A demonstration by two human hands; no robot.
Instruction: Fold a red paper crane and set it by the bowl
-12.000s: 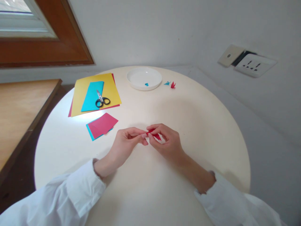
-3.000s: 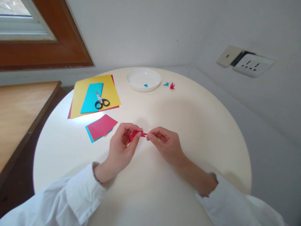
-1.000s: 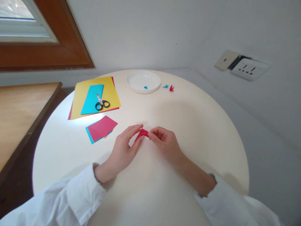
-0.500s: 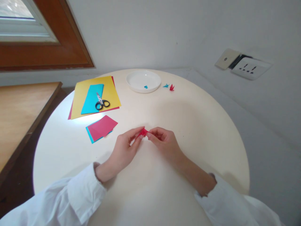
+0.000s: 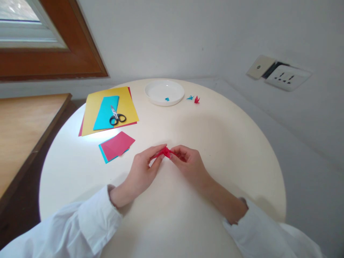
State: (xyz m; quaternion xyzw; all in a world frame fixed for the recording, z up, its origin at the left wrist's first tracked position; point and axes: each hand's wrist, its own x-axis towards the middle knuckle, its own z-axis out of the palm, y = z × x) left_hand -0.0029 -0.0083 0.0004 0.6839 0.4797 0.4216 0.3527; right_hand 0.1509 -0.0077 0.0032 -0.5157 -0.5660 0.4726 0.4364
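Taking the red folded paper (image 5: 166, 153) as centre, I have the white dish (image 5: 164, 90) at 12 o'clock on the bench (image 5: 228, 150), a blue folded figure (image 5: 190, 98) and a red folded figure (image 5: 197, 100) at 1, scissors (image 5: 117, 118) on coloured sheets (image 5: 91, 111) at 10, and cut papers (image 5: 116, 145) at 9, near the left hand (image 5: 142, 170). The red folded paper sits between both hands' fingertips: left fingers nearly closed about its 9 o'clock side, right hand (image 5: 190, 163) pinching its 3 o'clock end. The hands reach in from 8 and 4.

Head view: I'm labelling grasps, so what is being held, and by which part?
Folded red paper: the left hand pinches its left side, the right hand its right side; exact contact points are partly hidden.
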